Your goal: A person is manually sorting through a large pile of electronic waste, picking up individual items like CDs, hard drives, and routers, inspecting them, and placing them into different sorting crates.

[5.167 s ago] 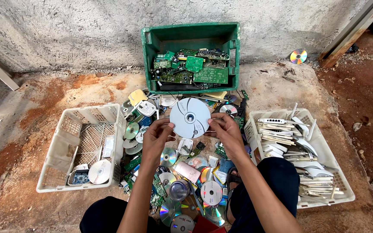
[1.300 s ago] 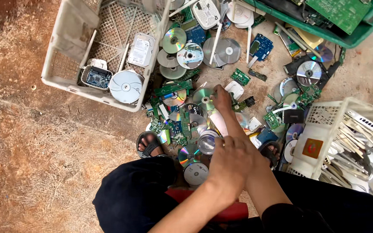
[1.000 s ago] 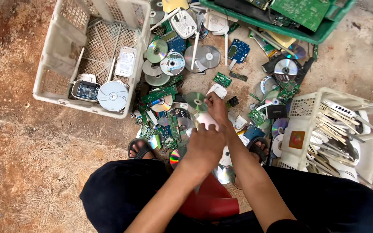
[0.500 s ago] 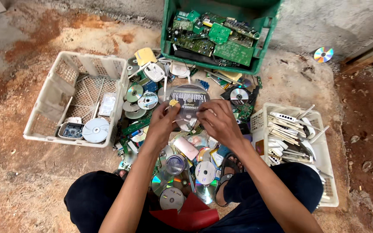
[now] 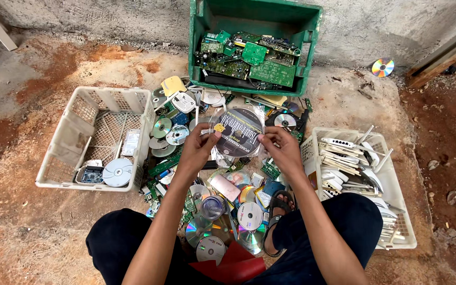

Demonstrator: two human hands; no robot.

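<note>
crate (image 5: 201, 53) with circuit boards (image 5: 249, 58) behind disc pile (image 5: 222, 211); baskets left (image 5: 69, 142) and right (image 5: 397, 200).

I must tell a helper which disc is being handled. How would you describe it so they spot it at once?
Below the green crate of circuit boards, both hands hold up one disc. Unlike the bare shiny discs around, it is dark-faced and sits in a clear plastic sleeve.
</note>
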